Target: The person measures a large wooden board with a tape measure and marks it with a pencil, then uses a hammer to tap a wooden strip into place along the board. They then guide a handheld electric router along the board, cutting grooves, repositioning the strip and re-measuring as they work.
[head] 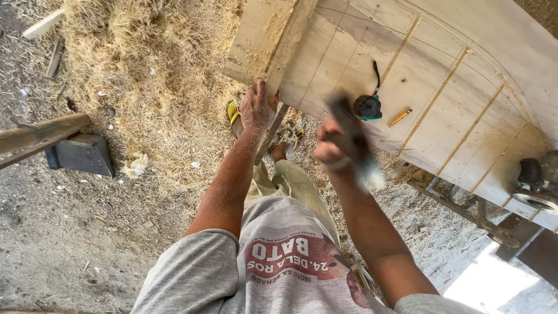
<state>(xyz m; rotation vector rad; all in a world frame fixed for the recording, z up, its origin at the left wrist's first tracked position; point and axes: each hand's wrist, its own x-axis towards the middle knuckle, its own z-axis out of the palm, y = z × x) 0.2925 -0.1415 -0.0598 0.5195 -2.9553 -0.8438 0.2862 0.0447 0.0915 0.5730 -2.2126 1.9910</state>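
A large curved plywood panel [442,75] with thin wooden strips lies on a metal frame. A narrow wooden strip [290,40] runs along its left end. My left hand [257,107] grips the lower end of that strip at the panel's edge. My right hand [331,145] is closed around a dark tool [349,136], blurred by motion, just below the panel's near edge. A black and teal tape measure [368,106] and an orange pencil [400,117] rest on the panel close to my right hand.
Wood shavings [145,75] cover the ground at left. A dark metal block [81,154] and a wooden beam [40,136] lie at far left. A power tool [537,186] sits on the panel's right end. My feet in yellow sandals [233,111] stand below.
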